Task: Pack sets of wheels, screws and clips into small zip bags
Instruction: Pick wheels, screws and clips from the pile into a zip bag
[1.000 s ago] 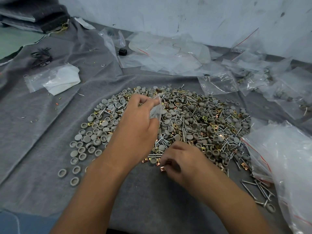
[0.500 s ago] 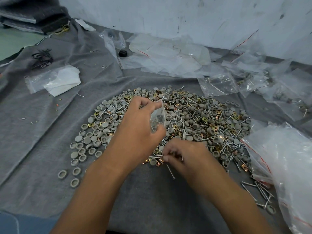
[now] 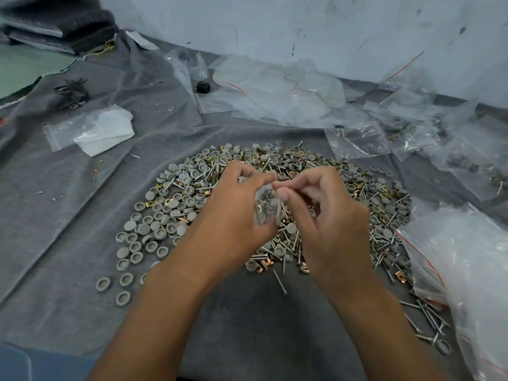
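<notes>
The left hand (image 3: 233,213) holds a small clear zip bag (image 3: 266,204) upright in a narrow grip, long axis running away from the person, mouth at the far end. The right hand (image 3: 327,215) pinches the bag's mouth from the other side, just beside the left fingers. Below both grips lies the heap of grey wheels, screws and clips (image 3: 176,204) on the grey cloth (image 3: 68,215).

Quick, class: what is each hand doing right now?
Left hand: holds the small zip bag.
Right hand: pinches something thin at the bag's mouth, probably a screw.
</notes>
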The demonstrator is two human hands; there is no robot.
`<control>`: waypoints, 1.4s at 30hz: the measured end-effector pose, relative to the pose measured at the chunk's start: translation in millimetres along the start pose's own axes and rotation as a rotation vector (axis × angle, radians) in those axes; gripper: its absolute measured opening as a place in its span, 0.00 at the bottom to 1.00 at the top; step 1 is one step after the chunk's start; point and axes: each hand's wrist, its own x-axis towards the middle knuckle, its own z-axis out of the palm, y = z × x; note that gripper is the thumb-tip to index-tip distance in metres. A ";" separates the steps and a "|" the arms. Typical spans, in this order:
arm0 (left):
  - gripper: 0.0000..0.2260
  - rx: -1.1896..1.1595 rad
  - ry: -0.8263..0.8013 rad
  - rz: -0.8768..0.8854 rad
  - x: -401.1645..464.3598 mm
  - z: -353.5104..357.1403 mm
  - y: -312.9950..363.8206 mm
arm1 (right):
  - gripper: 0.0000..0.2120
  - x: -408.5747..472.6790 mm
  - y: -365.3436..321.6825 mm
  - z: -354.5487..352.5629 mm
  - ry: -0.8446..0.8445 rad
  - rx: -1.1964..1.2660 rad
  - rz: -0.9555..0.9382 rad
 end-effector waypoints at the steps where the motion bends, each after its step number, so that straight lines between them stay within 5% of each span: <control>1: 0.26 -0.003 -0.001 0.002 0.4 -0.4 0.3 | 0.06 0.8 -0.5 0.3 -0.004 -0.006 -0.028; 10: 0.28 -0.045 0.040 -0.011 -0.4 -5.9 -2.5 | 0.05 -1.2 4.5 -1.9 -0.109 -0.053 -0.012; 13: 0.29 -0.029 0.101 -0.034 0.3 -13.1 -6.0 | 0.09 -6.8 13.2 -1.2 -0.424 -0.124 0.153; 17: 0.29 -0.020 0.160 -0.052 1.7 -19.3 -7.7 | 0.08 -21.9 7.1 20.1 -0.767 -0.269 0.077; 31: 0.29 -0.006 0.182 -0.099 1.7 -28.4 -11.4 | 0.06 -30.1 -4.4 39.4 -0.634 -0.331 0.032; 37: 0.29 0.000 0.173 -0.100 0.4 -28.0 -12.2 | 0.15 -33.6 -2.5 50.7 -0.718 -0.532 -0.047; 42: 0.30 -0.008 0.168 -0.094 0.5 -25.9 -11.4 | 0.10 -33.0 -2.1 47.2 -0.724 -0.529 -0.025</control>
